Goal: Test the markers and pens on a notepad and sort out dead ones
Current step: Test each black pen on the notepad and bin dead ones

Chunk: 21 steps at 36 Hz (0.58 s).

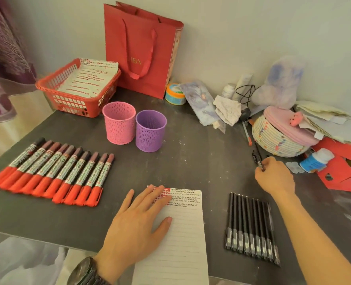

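While a dark grey table (191,161) fills most of the view, a red paper bag (139,50) stands upright against the wall at its far edge. Just left of the bag sits a red basket (53,87), holding sheets marked with red test strokes.

At the near edge lies the notepad (180,233), lined, with rows of red and dark scribbles across its top. To its left, well apart, ten red markers (53,171) lie side by side in a slanted row, caps on. To its right, black pens (250,227) lie in a tight row of their own.

A pink cup (119,125) and a purple cup (149,132) stand upright, touching, between the markers and the bag. A woven bowl (273,140) with a pink lid sits at the right among clutter.

The left hand (135,225) lies flat on the notepad's left side, fingers straight and spread, pressing the page down. The right hand (275,177) reaches toward the woven bowl, its fingers curled round a black pen (258,157) whose far end points away from the person. A second dark pen seems to lie just beside it, though the blur makes that hard to tell.
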Each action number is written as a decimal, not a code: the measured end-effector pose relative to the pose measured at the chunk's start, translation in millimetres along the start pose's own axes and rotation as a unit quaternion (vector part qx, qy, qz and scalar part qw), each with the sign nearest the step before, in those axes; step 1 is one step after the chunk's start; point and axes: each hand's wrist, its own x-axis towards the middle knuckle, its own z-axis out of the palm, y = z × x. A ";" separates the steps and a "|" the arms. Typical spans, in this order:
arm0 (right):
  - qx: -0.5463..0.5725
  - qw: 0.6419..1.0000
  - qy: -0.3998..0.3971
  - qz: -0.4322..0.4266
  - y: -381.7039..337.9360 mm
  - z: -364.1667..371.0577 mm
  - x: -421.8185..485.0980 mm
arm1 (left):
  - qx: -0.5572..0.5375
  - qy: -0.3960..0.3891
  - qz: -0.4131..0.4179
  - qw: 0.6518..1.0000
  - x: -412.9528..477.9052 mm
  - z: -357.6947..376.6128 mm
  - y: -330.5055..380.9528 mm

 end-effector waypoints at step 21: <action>0.426 0.900 -0.047 0.078 -49.1 4.3 -14.2 | -0.005 0.027 -0.004 1.000 -1.0 7.7 -3.8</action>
